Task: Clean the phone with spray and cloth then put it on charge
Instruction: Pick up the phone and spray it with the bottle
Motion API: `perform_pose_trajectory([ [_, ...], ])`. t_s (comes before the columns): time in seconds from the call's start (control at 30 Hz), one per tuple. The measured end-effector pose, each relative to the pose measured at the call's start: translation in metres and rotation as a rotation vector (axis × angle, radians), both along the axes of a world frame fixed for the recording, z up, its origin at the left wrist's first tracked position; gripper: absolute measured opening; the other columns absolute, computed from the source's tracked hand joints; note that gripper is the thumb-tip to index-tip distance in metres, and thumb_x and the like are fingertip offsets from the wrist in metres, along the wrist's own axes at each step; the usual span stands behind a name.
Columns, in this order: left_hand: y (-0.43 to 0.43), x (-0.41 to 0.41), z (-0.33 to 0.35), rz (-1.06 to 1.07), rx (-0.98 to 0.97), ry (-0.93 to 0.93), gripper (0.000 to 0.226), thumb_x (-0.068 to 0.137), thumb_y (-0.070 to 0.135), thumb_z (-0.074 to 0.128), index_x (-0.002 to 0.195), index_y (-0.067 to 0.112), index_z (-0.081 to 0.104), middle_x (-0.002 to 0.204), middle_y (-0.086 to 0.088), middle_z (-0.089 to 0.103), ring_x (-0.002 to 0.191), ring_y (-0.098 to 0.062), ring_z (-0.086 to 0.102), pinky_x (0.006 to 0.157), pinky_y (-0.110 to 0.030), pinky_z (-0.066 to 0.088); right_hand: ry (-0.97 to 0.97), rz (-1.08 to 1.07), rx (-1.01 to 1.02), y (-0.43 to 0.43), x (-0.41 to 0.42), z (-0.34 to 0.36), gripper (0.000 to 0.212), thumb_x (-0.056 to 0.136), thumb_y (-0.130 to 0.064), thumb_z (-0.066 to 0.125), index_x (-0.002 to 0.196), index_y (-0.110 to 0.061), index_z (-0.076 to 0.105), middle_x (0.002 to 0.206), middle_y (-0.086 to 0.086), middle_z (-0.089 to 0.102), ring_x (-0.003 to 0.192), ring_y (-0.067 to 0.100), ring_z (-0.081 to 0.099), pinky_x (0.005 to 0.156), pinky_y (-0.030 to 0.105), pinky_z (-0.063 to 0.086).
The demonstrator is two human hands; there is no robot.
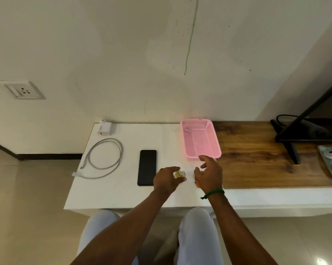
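Phone (147, 167) lies flat on the white part of the surface (123, 192), toward its front edge.
Left hand (166, 179) grips a small spray bottle (180, 174) just beside the phone; right hand (209, 175) hovers with fingers loose, holding nothing, near the pink basket (192, 154).

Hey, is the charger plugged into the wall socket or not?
Unplugged. The white charger lies on the table, apart from the wall socket, whose holes are bare.

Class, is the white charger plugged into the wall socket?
No: the charger lies on the table, well apart from the empty wall socket.
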State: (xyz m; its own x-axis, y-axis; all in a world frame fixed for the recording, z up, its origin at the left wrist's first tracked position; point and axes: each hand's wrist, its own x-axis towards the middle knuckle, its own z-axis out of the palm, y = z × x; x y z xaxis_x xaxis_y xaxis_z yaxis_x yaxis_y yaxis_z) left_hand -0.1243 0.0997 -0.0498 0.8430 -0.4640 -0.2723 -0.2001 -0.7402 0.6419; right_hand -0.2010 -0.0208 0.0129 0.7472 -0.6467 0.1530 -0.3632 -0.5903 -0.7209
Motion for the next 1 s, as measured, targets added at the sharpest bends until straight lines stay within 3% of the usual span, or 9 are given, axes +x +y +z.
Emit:
perform_pose_trajectory([
  [0.17,0.007,0.005,0.000,-0.044,0.018,0.046,0.074,0.073,0.055,0.074,0.138,0.030,0.048,0.136,0.009,0.056,0.124,-0.014,0.052,0.101,-0.032,0.044,0.163,0.098,0.094,0.019,0.005,-0.024,0.048,0.076,-0.023,0.075,0.119,-0.012,0.057,0.121,0.006,0.062,0.096,0.020,0.061,0.085,0.031,0.051],
  [0.3,0.033,0.012,-0.003,0.018,-0.036,0.036,0.060,0.082,0.028,0.071,0.138,0.022,0.049,0.134,0.003,0.057,0.123,-0.016,0.052,0.103,-0.026,0.041,0.254,0.090,0.100,0.024,0.006,-0.037,0.060,0.073,-0.038,0.074,0.124,-0.018,0.051,0.124,0.006,0.059,0.106,0.024,0.058,0.090,0.045,0.050],
  [0.4,0.059,0.029,-0.002,0.308,-0.117,0.011,0.045,0.085,0.017,0.062,0.129,0.015,0.058,0.123,-0.002,0.064,0.114,-0.022,0.059,0.097,-0.029,0.046,0.108,-0.005,-0.058,0.035,0.002,-0.028,0.056,0.072,-0.029,0.070,0.121,-0.010,0.051,0.113,0.013,0.059,0.102,0.029,0.055,0.085,0.044,0.051],
  [0.47,0.074,0.045,0.001,0.507,-0.139,0.044,0.039,0.087,0.016,0.057,0.126,0.010,0.059,0.119,-0.008,0.065,0.112,-0.026,0.060,0.095,-0.030,0.044,-0.086,-0.055,-0.183,0.055,0.001,-0.014,0.044,0.069,-0.022,0.064,0.109,-0.006,0.057,0.099,0.013,0.060,0.090,0.026,0.056,0.074,0.035,0.051],
  [0.53,0.084,0.059,0.004,0.650,-0.159,0.131,0.037,0.091,0.017,0.052,0.127,0.007,0.057,0.122,-0.010,0.062,0.116,-0.028,0.056,0.098,-0.030,0.039,-0.153,0.032,-0.190,0.078,0.010,-0.007,0.032,0.069,-0.015,0.061,0.100,-0.006,0.060,0.091,0.010,0.061,0.083,0.021,0.057,0.069,0.026,0.047],
  [0.67,0.090,0.076,0.004,0.760,-0.231,0.277,0.023,0.094,0.021,0.045,0.094,0.005,0.062,0.097,-0.012,0.061,0.105,-0.035,0.058,0.090,-0.038,0.045,0.079,0.240,0.093,0.113,0.045,-0.022,0.028,0.081,-0.012,0.059,0.107,-0.006,0.060,0.104,0.010,0.059,0.094,0.023,0.058,0.078,0.027,0.050],
  [0.8,0.089,0.084,-0.005,0.841,-0.345,0.468,0.036,0.096,0.032,0.048,0.106,0.000,0.063,0.115,-0.022,0.061,0.109,-0.038,0.057,0.094,-0.043,0.047,0.348,0.207,0.212,0.123,0.082,-0.042,0.031,0.083,-0.016,0.056,0.112,-0.004,0.054,0.114,0.011,0.050,0.105,0.027,0.053,0.086,0.029,0.045],
  [0.9,0.087,0.091,-0.009,0.850,-0.385,0.559,0.031,0.097,0.035,0.048,0.086,0.008,0.058,0.104,-0.020,0.059,0.098,-0.031,0.056,0.095,-0.045,0.048,0.446,0.112,0.231,0.119,0.101,-0.054,0.034,0.082,-0.025,0.059,0.105,-0.002,0.053,0.113,0.014,0.048,0.103,0.030,0.051,0.084,0.035,0.048],
  [1.0,0.085,0.097,-0.011,0.868,-0.440,0.647,0.033,0.097,0.040,0.045,0.090,0.010,0.056,0.100,-0.011,0.057,0.094,-0.025,0.054,0.083,-0.039,0.049,0.574,0.060,0.207,0.118,0.110,-0.064,0.050,0.079,-0.043,0.064,0.109,-0.004,0.051,0.115,0.014,0.046,0.107,0.029,0.048,0.083,0.033,0.045],
])
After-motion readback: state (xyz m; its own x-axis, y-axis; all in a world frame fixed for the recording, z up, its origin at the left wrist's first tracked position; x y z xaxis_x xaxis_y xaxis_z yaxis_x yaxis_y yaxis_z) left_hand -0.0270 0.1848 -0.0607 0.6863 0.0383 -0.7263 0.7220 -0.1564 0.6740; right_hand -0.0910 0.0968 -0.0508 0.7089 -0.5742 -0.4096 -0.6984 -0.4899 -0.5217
